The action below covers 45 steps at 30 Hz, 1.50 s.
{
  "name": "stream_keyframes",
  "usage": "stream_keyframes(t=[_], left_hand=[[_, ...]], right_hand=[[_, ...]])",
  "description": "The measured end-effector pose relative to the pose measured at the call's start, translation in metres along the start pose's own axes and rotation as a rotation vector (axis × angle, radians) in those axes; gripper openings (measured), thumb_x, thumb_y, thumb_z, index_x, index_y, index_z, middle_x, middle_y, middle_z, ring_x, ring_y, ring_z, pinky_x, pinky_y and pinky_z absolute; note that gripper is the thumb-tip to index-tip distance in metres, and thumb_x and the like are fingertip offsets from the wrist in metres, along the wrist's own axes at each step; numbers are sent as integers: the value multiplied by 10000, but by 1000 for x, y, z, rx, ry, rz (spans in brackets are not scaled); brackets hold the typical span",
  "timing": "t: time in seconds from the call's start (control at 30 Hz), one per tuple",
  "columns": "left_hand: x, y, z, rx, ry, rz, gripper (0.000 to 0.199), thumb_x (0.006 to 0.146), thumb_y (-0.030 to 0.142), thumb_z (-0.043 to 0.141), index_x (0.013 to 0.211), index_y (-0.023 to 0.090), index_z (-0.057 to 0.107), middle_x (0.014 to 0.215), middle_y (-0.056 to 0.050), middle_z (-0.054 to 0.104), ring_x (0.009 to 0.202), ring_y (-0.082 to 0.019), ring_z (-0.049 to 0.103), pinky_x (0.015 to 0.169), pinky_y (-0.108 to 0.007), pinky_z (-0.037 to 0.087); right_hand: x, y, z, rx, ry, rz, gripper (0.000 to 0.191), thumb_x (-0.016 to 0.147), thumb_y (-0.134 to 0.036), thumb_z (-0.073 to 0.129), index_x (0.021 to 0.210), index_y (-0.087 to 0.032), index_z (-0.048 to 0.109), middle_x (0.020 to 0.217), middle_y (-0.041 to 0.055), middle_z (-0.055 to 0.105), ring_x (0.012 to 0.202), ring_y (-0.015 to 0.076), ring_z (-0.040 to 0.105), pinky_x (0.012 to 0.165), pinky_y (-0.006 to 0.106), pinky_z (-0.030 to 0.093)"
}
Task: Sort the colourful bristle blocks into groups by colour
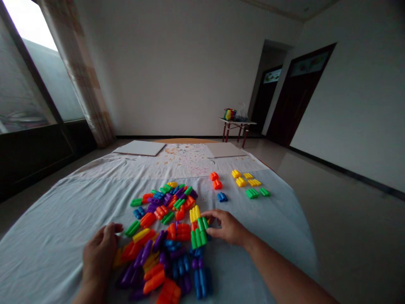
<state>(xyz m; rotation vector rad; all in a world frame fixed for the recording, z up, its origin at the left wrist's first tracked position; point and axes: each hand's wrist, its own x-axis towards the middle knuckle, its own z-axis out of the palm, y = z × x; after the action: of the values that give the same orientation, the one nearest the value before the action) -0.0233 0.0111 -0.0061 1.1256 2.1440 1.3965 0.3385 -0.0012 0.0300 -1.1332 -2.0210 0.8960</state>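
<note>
A loose pile of plastic bullet-shaped building blocks lies before me, among them an orange block (155,282), a purple block (146,252) and a blue block (200,283). My right hand (226,226) is at the pile's right edge, thumb and fingers closed on a green block (198,237). A yellow block (195,213) shows just behind that green one; whether they are joined I cannot tell. On the left side, my left hand (100,249) rests beside the pile, loosely curved with fingers apart and nothing visible in it. A long green block (132,228) lies near its fingertips.
Right of the pile, small groups sit apart: orange blocks (216,180), yellow blocks (241,181), green blocks (252,193) and a blue block (222,197). Two flat boards, a white board (141,147) and a beige board (225,150), lie at the far edge of the cloth-covered table (66,207).
</note>
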Motion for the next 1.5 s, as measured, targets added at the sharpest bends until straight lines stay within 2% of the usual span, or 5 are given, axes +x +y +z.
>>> stream_keyframes(t=[0.2, 0.47, 0.73, 1.1, 1.5], left_hand=[[-30, 50, -7, 203, -11, 382, 409, 772, 519, 376, 883, 220, 632, 881, -53, 659, 645, -174, 589, 660, -310, 441], [-73, 112, 37, 122, -631, 696, 406, 819, 468, 454, 1127, 243, 594, 1137, -83, 619, 1076, -230, 543, 959, -394, 406], [-79, 118, 57, 18, -1037, 485, 457, 726, 442, 606, 1101, 181, 614, 1125, -103, 633, 1010, -234, 583, 901, -346, 456], [-62, 108, 44, 49, -589, 560, 488, 702, 485, 584, 1111, 219, 595, 1200, -88, 592, 1106, -245, 528, 984, -427, 389], [-135, 127, 80, 65, -877, 456, 235, 685, 360, 619, 794, 151, 621, 782, -25, 630, 751, -167, 553, 671, -265, 404]], right_hand=[[-1, 5, 7, 225, -6, 46, 367, 700, -225, 644, 1065, -198, 636, 981, 35, 665, 864, 167, 595, 727, 282, 453], [1, 18, 15, 760, -74, 118, 450, 677, -414, 726, 1046, -183, 613, 1010, 57, 678, 962, 198, 617, 872, 359, 440], [-3, 15, 14, 985, -71, 115, 400, 665, -353, 753, 1004, -181, 630, 958, 44, 676, 899, 168, 626, 855, 331, 433], [-1, 21, 11, 1154, 38, 171, 391, 630, -300, 777, 966, -167, 628, 949, 42, 675, 799, 144, 626, 774, 295, 436], [2, 18, 19, 1124, 224, 145, 349, 619, -295, 781, 920, -183, 646, 864, 8, 664, 769, 126, 607, 752, 265, 436]])
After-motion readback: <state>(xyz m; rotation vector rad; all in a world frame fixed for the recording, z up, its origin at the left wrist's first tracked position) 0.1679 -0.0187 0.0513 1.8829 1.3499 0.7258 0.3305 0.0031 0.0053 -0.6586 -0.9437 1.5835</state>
